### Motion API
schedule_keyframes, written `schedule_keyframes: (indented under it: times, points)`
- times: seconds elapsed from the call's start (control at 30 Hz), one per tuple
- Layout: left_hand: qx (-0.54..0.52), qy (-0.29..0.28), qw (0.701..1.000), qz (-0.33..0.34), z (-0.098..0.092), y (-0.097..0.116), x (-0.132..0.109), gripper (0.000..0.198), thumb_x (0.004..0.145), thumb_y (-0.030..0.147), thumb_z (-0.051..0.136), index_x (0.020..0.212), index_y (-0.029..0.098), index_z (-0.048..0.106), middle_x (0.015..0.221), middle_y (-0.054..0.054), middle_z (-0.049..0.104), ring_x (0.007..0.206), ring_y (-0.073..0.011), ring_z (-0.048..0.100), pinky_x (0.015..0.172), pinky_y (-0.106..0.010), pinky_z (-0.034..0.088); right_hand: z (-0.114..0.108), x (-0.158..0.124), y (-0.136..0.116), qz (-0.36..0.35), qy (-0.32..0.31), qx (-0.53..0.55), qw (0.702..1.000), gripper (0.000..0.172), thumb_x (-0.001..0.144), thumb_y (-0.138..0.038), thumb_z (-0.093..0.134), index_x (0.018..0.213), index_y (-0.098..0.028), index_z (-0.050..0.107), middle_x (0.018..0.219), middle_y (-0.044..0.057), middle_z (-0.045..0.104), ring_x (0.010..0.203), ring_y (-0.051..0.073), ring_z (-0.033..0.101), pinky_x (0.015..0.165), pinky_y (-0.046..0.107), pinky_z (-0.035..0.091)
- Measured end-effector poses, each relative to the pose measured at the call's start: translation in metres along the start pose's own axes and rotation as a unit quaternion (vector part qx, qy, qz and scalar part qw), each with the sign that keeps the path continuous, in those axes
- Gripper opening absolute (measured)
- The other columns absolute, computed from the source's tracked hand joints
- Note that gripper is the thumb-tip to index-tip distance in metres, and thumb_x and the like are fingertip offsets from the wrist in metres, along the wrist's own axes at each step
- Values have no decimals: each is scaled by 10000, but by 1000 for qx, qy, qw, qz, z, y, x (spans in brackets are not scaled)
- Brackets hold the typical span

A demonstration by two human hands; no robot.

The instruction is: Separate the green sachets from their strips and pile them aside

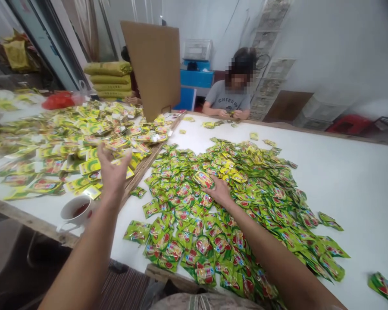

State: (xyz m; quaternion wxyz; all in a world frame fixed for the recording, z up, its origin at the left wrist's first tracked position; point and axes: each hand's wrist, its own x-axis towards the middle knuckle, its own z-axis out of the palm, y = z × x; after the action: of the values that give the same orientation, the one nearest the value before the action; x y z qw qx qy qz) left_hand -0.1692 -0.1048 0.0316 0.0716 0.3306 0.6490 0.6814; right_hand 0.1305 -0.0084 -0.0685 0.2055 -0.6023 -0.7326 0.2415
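Observation:
My left hand (pixel 114 165) is raised over the near edge of the yellow packet heap (pixel 80 137), fingers apart, with nothing seen in it. Over the pile of small green packets (pixel 184 224), my right hand (pixel 219 189) holds one green packet (pixel 203 180) between thumb and fingers. Yellow-toned packets (pixel 226 165) lie in the pile just beyond that hand. A white cup (pixel 75 215) of dark red liquid stands below my left hand, partly behind the forearm.
A wooden strip (pixel 139 172) divides the two heaps. An upright cardboard sheet (pixel 157 69) stands at the back. Across the white table (pixel 349 181) sits a person in a grey shirt (pixel 218 97), hands on small items. Stacked yellow sacks (pixel 111 79) are at back left.

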Motion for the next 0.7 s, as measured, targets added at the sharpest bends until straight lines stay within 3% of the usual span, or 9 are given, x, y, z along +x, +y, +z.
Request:
schedule_keyframes:
  times: [0.1, 0.2, 0.3, 0.37, 0.5, 0.6, 0.7]
  points:
    - [-39, -114, 982, -142, 9, -15, -37, 670, 610, 537, 703, 1139, 152, 557, 1144, -130, 578, 1031, -245, 566, 889, -374, 449, -7, -4, 1, -28, 4, 22, 999, 611, 638, -326, 731, 1200, -191, 532, 1089, 99, 569, 1098, 294, 456, 909, 449, 349]
    - [-62, -268, 912, -303, 17, -30, -85, 577, 629, 588, 658, 956, 114, 634, 916, -121, 662, 747, -186, 640, 716, -317, 505, -18, -30, -18, -136, -74, 80, 985, 647, 575, -265, 779, 1178, -215, 551, 1168, 82, 519, 1071, 246, 477, 892, 385, 391]
    - [-102, -409, 821, -384, 24, -38, -122, 490, 569, 472, 756, 894, 119, 656, 796, -91, 689, 629, -163, 633, 605, -268, 494, -23, -54, -35, -264, -204, 74, 940, 709, 547, -251, 807, 1205, -237, 542, 1195, 75, 515, 1126, 243, 443, 939, 382, 372]
    - [-124, -442, 795, -396, 26, -42, -137, 469, 507, 388, 809, 864, 123, 659, 731, -69, 693, 584, -162, 623, 573, -262, 483, -20, -58, -34, -284, -222, 69, 930, 750, 576, -304, 800, 1259, -233, 499, 1240, 88, 506, 1165, 251, 424, 969, 387, 351]
    - [-84, -398, 839, -361, 21, -51, -150, 437, 495, 359, 810, 824, 130, 636, 652, -29, 670, 579, -152, 604, 579, -245, 453, -8, -43, -10, -150, -91, -5, 984, 586, 765, -350, 649, 1299, -199, 460, 1219, 118, 541, 1135, 268, 466, 923, 402, 383]
    - [-35, -360, 886, -290, 14, -56, -151, 364, 555, 369, 769, 788, 148, 597, 664, -1, 638, 598, -134, 575, 566, -223, 418, 1, -36, 2, -154, -66, -89, 982, 444, 762, -214, 635, 1197, -177, 555, 1094, 115, 609, 1062, 269, 507, 904, 393, 386]
    - [22, -347, 911, -221, 12, -61, -153, 307, 627, 404, 706, 739, 156, 563, 631, 13, 585, 578, -128, 535, 525, -214, 380, 6, -43, -1, -131, -26, -47, 990, 245, 781, -258, 600, 993, -141, 638, 967, 116, 630, 931, 248, 552, 820, 350, 422]
